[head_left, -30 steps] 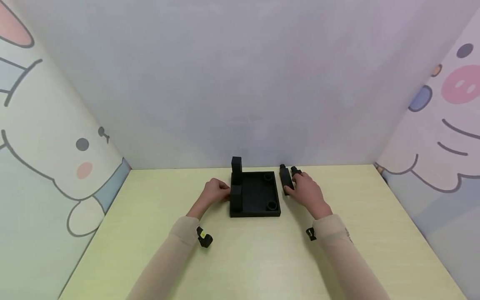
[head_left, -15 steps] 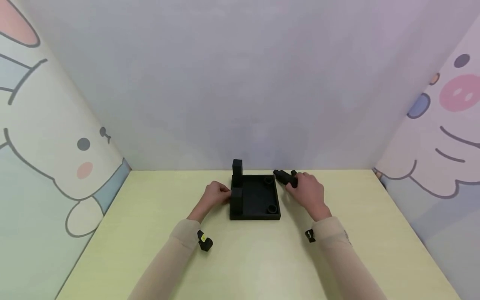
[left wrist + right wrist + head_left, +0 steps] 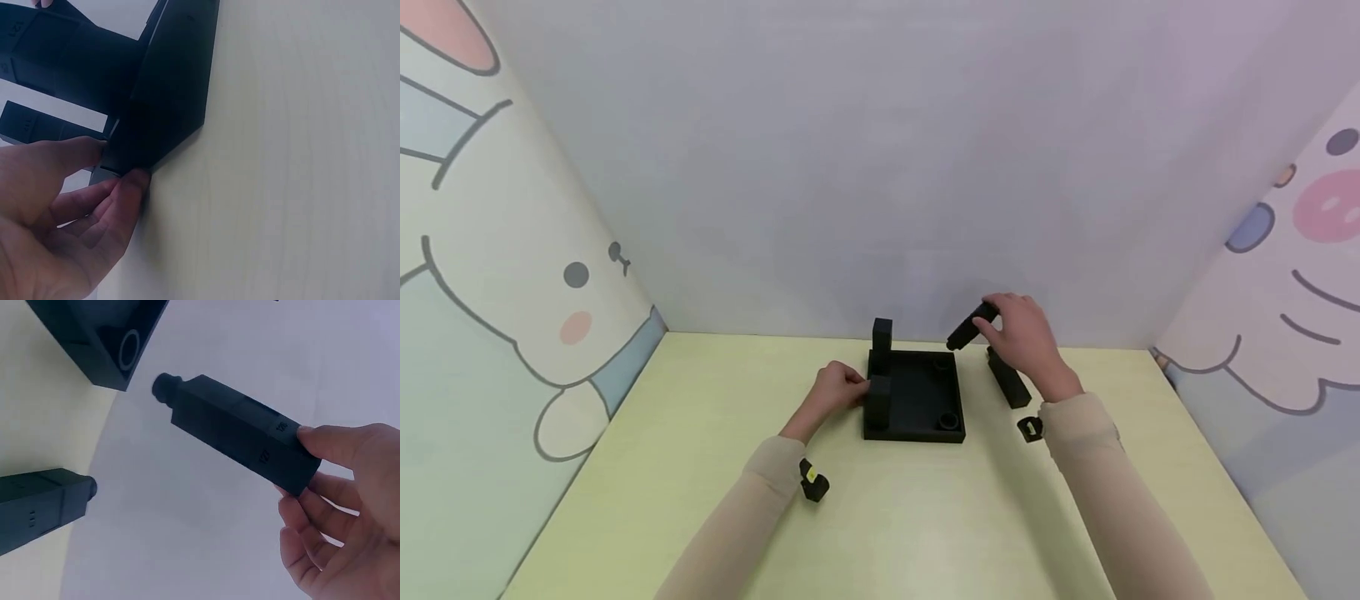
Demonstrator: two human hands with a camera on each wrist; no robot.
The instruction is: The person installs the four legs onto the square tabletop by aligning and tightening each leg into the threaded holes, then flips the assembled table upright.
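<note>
A black square tray [image 3: 917, 435] with a raised rim lies on the table; two black square posts, the near one [image 3: 878, 402] and the far one [image 3: 882, 336], stand along its left side. Round sockets show at its right corners, the near socket [image 3: 949, 421] most plainly. My left hand [image 3: 833, 388] pinches the tray's left edge between thumb and fingers. In my right hand [image 3: 1024, 337], a black square post with a round peg [image 3: 234, 425] is held by one end, raised and tilted, its peg pointing down-left toward the tray's far right corner.
Another black post with a peg [image 3: 1009, 379] lies on the table right of the tray, under my right wrist. A pale wall [image 3: 820, 208] rises behind the table's back edge. Cartoon-printed panels flank both sides.
My right hand has lifted one black post off the table, turning its peg end toward the tray. The other post is now uncovered beside it. My left hand stays at the tray's left edge.
</note>
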